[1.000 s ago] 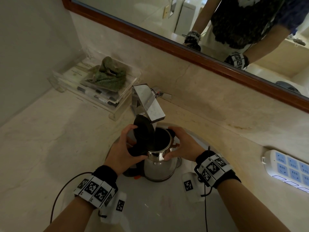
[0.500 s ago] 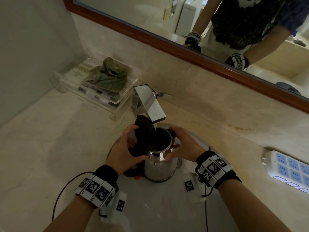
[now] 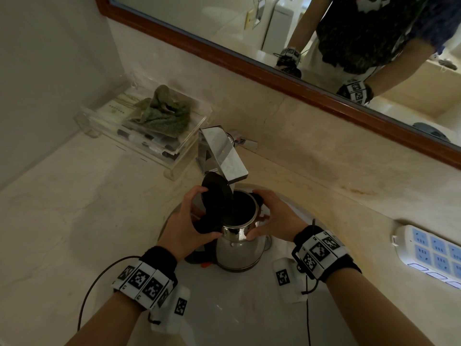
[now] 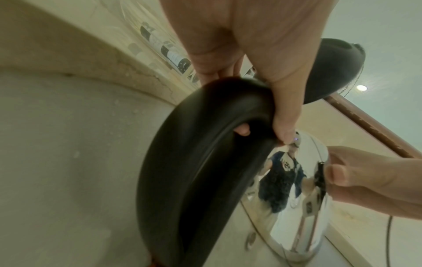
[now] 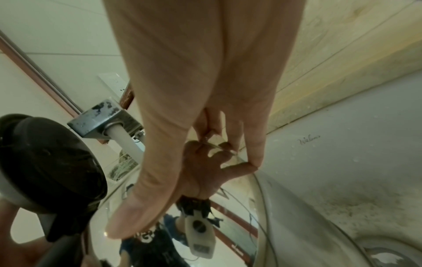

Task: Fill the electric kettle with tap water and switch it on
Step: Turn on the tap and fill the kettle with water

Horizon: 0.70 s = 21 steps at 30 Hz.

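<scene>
The marble counter (image 3: 74, 208) ran along under the wood-framed mirror (image 3: 249, 63), and set into it was the pale sink basin (image 3: 237, 308) where everything was happening. The steel kettle (image 3: 239, 248) stood inside that basin, directly below the flat chrome tap (image 3: 222, 153), its black lid (image 3: 215, 193) swung up and open on the left side. A white stream of water (image 5: 128, 142) showed in the right wrist view, falling from the spout toward the open mouth, so I judged the filling step to be in hand; how full the kettle had got I could not tell, since its inside looked only dark. The left hand (image 3: 189, 221) was wrapped round the black handle (image 4: 194, 162), fingers curled under it and thumb on top. The right hand (image 3: 274, 218) cupped the shiny upper wall of the kettle from the other side, fingers bent round the rim and thumb pressed to the metal, steadying it. Off to the right a white power strip (image 3: 429, 253) lay on the counter, well apart from the basin. To my eye the next move would call for one hand to let go and shut off the tap behind the spout, then the lid pressed down and the kettle lifted out level, kept from slopping water near that strip.
</scene>
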Available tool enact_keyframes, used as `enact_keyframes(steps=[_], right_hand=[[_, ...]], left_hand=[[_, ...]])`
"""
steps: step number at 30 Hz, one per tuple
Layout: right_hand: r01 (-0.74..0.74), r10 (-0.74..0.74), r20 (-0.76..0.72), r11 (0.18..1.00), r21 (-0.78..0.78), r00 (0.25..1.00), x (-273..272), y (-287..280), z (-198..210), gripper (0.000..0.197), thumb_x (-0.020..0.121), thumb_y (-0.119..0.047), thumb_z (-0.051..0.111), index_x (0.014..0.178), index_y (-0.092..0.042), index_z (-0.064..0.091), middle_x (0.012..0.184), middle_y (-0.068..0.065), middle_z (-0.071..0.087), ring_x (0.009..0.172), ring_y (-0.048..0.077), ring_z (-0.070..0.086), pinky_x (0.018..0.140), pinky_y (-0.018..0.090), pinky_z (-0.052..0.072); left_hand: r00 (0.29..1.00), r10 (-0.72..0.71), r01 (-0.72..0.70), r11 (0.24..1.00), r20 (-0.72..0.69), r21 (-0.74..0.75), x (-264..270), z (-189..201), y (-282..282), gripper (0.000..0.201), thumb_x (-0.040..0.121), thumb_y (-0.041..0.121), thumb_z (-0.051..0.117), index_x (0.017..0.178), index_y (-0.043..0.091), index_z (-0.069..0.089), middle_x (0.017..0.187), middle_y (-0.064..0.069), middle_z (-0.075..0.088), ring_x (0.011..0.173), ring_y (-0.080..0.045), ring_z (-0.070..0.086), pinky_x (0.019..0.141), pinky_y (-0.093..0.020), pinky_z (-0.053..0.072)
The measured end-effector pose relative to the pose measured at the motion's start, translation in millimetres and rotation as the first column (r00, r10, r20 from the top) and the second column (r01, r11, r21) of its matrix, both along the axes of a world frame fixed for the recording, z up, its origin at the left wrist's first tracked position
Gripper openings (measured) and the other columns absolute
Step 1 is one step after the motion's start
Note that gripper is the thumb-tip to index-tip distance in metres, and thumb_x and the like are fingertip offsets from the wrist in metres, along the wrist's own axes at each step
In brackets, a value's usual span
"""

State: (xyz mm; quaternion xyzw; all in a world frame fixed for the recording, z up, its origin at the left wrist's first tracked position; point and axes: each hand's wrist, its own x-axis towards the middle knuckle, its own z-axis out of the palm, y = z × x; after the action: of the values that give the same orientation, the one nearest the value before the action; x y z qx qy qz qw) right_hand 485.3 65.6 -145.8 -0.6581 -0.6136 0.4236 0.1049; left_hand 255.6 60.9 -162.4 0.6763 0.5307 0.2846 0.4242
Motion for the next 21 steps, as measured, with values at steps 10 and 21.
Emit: enact_keyframes(steps=[10, 21], right_hand=[[0.019, -0.019, -0.033, 1.000, 0.009, 0.999, 0.5, -0.2, -2.5, 0.106, 0.050, -0.025, 0.089, 0.139, -0.020, 0.031, 0.142, -0.002, 0.033, 0.132, 0.018, 0.034, 0.109, 0.044, 0.038], [0.005, -0.005, -0.001, 1.000, 0.017, 1.000, 1.0, -0.1, -2.3, 0.107, 0.052, -0.026, 0.089, 0.141, -0.018, 0.030, 0.144, -0.002, 0.032, 0.132, 0.017, 0.034, 0.111, 0.042, 0.036]], left_hand=[[1.000, -0.003, 0.003, 1.000, 0.013, 0.016, 0.2, 1.5, -0.9, 0.095, 0.058, 0.017, 0.084, 0.106, 0.064, 0.017, 0.087, 0.019, 0.050, 0.079, -0.008, 0.059, 0.063, -0.011, 0.043], [1.000, -0.002, 0.002, 1.000, 0.007, -0.018, 1.3, 4.9, -1.3, 0.091, 0.059, 0.016, 0.084, 0.109, 0.059, 0.020, 0.086, 0.015, 0.050, 0.079, -0.008, 0.057, 0.066, -0.014, 0.044]])
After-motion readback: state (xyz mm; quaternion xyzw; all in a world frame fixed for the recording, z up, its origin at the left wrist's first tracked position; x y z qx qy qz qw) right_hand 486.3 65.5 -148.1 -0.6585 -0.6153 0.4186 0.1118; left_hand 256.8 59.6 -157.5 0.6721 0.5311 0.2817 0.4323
